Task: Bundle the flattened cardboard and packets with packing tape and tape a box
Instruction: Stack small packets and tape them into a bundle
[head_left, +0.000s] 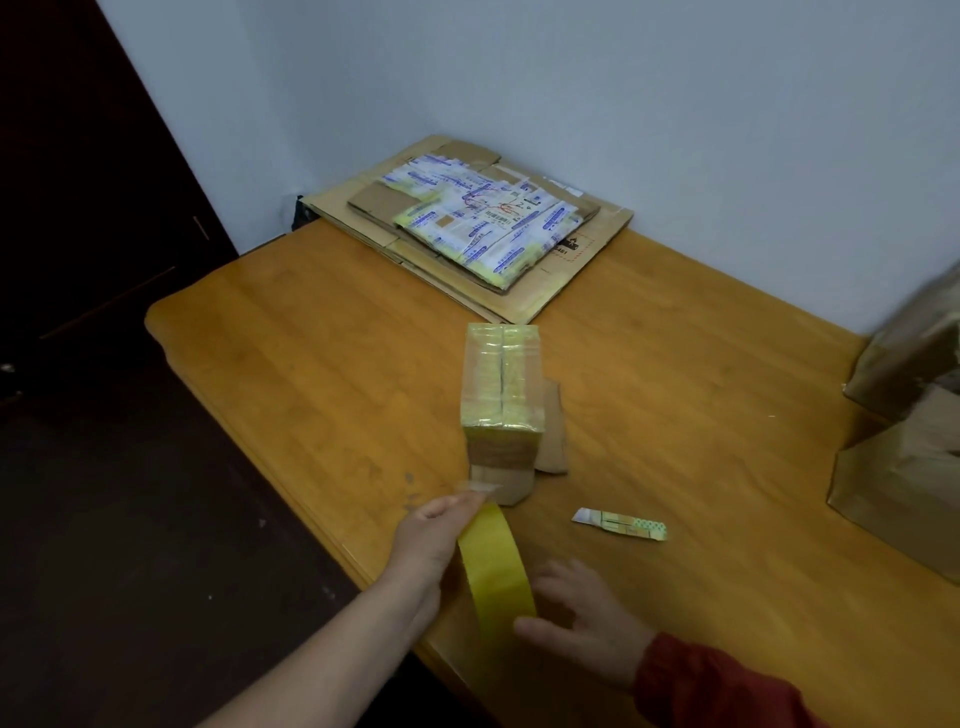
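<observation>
A small cardboard box (501, 395) stands mid-table, its top wrapped in yellowish tape, with loose flaps at its near end. A roll of yellow packing tape (496, 566) is upright near the table's front edge. My left hand (431, 540) grips the roll on its left side, fingers pinching a pulled tape end just short of the box's near flap. My right hand (576, 618) rests against the roll's right side with fingers spread. A stack of flattened cardboard (545, 291) topped with printed packets (483, 218) lies at the table's far corner.
A small folded yellow-green packet (621, 525) lies right of the roll. Brown cardboard boxes (904, 467) crowd the table's right edge. The wooden table (311, 374) drops off at left onto dark floor; a white wall stands behind.
</observation>
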